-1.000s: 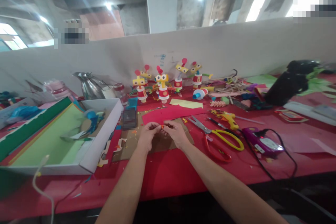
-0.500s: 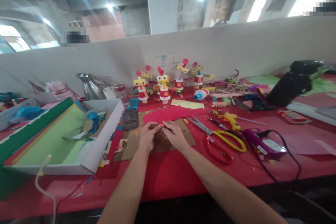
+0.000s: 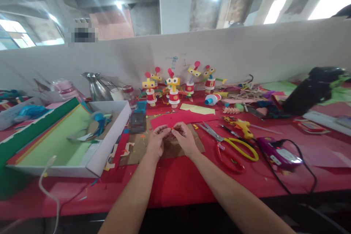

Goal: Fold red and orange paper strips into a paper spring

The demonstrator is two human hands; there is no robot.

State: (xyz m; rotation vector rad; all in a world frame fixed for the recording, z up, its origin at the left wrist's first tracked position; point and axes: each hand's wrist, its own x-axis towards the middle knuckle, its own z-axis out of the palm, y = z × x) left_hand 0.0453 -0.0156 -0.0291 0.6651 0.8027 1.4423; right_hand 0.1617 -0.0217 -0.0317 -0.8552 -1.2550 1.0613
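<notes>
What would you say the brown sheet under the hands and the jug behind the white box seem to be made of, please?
The brown sheet looks like matte cardboard: dull tan, flat, with cut edges. The jug looks like polished metal, probably steel: silvery, with bright reflections. Neither is certain from sight alone.

No text, label or number can be read here. Faint blue scribbles on the white partition wall (image 3: 174, 60), above centre of the frame, stay illegible. Blurred patches hide anything else.

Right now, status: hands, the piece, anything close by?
Left hand and right hand together, pinching a tiny orange piece over the cardboard. Red paper just behind. Scissors lie right of the right hand, apart.
</notes>
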